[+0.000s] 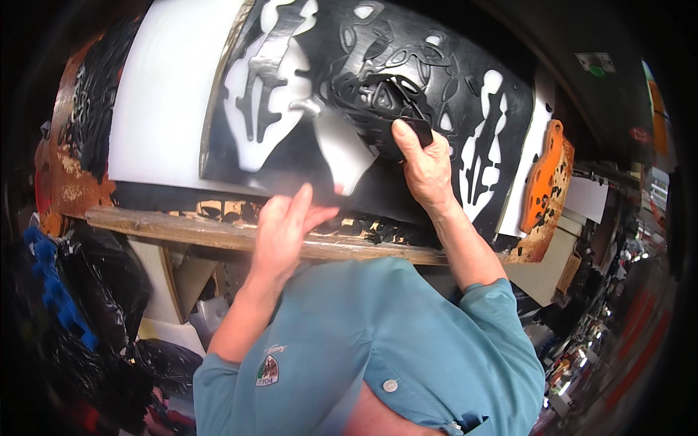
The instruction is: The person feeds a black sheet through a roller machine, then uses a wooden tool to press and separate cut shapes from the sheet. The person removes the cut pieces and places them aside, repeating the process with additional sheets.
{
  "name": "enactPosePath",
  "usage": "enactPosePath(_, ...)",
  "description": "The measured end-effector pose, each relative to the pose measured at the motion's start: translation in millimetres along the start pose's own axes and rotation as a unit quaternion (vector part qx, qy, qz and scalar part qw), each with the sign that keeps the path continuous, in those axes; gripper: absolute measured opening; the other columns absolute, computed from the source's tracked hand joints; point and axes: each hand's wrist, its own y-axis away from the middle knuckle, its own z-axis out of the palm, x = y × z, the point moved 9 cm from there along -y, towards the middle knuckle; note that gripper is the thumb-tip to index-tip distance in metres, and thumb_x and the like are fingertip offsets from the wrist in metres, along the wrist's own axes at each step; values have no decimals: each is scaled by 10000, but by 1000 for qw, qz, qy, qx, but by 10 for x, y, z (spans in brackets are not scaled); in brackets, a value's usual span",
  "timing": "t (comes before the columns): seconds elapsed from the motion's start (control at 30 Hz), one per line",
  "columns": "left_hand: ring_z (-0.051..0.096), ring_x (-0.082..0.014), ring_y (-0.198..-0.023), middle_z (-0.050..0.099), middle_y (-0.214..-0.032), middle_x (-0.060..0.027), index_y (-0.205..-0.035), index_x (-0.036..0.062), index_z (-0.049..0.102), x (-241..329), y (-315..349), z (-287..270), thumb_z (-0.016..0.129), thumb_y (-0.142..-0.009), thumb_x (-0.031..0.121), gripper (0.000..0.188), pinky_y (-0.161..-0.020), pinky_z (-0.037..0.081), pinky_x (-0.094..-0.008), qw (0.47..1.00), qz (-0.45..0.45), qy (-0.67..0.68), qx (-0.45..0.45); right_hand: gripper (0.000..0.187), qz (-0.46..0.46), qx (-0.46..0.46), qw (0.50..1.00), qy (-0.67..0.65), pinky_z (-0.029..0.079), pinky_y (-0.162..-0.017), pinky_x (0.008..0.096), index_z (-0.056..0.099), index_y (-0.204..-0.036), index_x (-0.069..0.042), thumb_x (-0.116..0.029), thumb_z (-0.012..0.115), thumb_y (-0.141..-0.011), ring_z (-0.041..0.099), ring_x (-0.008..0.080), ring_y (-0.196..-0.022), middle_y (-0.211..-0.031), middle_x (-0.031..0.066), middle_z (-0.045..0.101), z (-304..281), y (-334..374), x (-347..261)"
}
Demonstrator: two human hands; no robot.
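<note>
A black sheet with cut-out shapes lies on a white board, which shows through the openings. My right hand is closed on black cut-out pieces, thin and flat, bunched together over the middle of the sheet; thumb on top. Near the sheet's front edge is my left hand, its fingers stretched and apart, slightly blurred, with nothing visible in them. Loose cut outlines still sit in the sheet beyond my right hand.
A white board extends to the left. Dark scraps pile at the far left. An orange shaped piece lies at the right. A wooden rail runs along the front, and black plastic bags lie below left.
</note>
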Motion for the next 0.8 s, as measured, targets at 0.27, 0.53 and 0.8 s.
enactPosePath(0.27, 737, -187, -755, 768, -880, -122, -1114, -34, 651, 713, 77, 486, 726, -1040, 257, 309, -674, 588, -328, 924, 251, -282, -58, 266, 70, -2, 967, -245, 579, -829, 281, 776, -1108, -34, -264, 643, -1114, 738, 126, -909, -1016, 59, 795, 75, 2, -96)
enactPosePath(0.53, 740, -472, -858, 754, -927, -243, -1200, 10, 646, 883, -510, 924, 726, -1031, 412, 443, -738, 598, -490, 831, 458, -316, -19, 353, 57, -8, 979, -196, 488, -682, 254, 749, -1046, -37, -349, 608, -1132, 612, 60, -764, -888, -12, 713, 271, 30, -61)
enactPosePath(0.8, 637, -163, -622, 682, -770, -83, -1153, -33, 665, 716, -741, 574, 510, -1163, 377, 438, -584, 520, -297, 900, 380, -211, -25, 372, 37, 25, 978, -204, 516, -629, 255, 745, -1057, -59, -396, 603, -1128, 711, 112, -753, -929, 51, 775, 190, 13, -6)
